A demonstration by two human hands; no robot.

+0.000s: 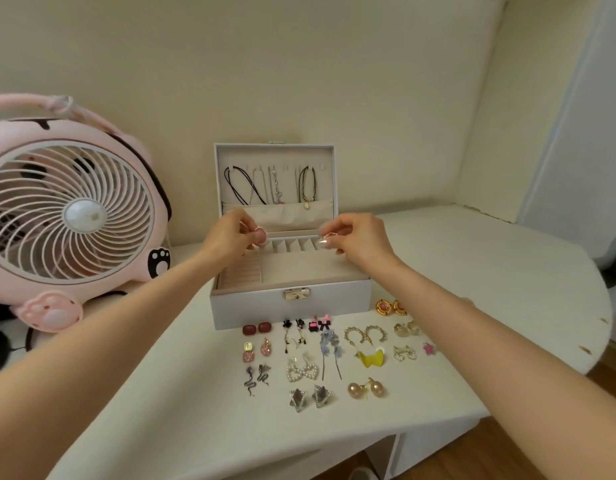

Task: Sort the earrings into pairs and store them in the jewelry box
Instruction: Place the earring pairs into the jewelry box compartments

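Over the open box (258, 306) at frame centre, the left hand (227, 233) pinches a pink earring (261, 236) and the right hand (358, 237) pinches a small earring (329, 234). Sorting looks done, but many pairs (301, 372) on the table (473, 271) below are not yet stored.

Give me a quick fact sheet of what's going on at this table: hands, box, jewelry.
Left hand: pinches a pink oval earring over the box
Right hand: pinches a small piece, too small to identify
Jewelry box: open, lid upright, front clasp facing the person
Lid: necklaces hang inside
Table: loose earrings laid mostly in pairs in front of the box
Beside box: pink fan on the person's left
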